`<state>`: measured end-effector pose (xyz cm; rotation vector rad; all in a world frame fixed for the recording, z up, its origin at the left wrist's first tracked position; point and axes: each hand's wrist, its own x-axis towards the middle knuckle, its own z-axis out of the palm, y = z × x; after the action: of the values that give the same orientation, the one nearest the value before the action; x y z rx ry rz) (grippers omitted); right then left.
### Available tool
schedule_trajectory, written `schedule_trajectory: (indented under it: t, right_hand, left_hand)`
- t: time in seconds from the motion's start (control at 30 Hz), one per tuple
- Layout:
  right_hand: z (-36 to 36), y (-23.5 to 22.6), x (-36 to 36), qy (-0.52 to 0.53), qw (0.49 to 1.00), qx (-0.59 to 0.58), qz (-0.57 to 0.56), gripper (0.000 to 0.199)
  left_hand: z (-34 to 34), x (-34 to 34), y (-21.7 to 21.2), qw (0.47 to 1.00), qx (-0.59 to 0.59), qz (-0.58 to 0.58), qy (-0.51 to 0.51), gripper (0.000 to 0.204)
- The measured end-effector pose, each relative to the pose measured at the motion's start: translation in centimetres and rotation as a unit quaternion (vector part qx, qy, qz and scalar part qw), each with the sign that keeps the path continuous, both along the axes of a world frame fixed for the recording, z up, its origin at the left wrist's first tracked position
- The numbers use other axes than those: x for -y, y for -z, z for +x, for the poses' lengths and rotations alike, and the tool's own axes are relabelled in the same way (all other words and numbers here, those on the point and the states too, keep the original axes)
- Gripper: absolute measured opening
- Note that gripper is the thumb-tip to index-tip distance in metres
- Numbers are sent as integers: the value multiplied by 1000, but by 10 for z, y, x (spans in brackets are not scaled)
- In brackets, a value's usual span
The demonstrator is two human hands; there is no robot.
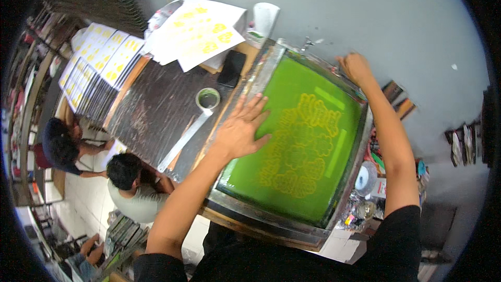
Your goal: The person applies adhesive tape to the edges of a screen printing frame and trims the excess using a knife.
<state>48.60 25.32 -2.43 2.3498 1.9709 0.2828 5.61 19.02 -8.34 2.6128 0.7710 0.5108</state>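
In front of me lies a screen printing frame (250, 204) with a bright green mesh (282, 91) that shows pale yellow flower-like outlines. My left hand (241, 131) rests flat over the frame's left side, its fingers spread and the thumb reaching over the green mesh. At the far right corner, beside the wall, my right hand (356, 68) is closed, its fingers curled together near the frame's edge. Whatever it may grip there is hidden. A small metal clamp or hinge part (308, 43) sits on the frame's far edge, left of my right hand.
Left of the frame, a dark tabletop (151, 99) holds a roll of tape (207, 98), a metal ruler-like strip (185, 141) and a black phone (231, 68). Yellow-printed sheets (201, 31) and a stack of prints (99, 68) lie beyond. Two people (133, 188) sit at left. Clutter (368, 183) stands right.
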Motion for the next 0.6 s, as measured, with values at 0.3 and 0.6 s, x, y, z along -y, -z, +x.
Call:
schedule_trajectory:
  t: [0.3,0.6]
  right_hand:
    - [-19,-42,-6,147,935,-276,-167,49]
    - [26,-56,7,-188,960,-21,-205,42]
  left_hand:
    - [-7,-1,13,999,42,12,-4,60]
    - [-3,1,13,999,39,-3,9,62]
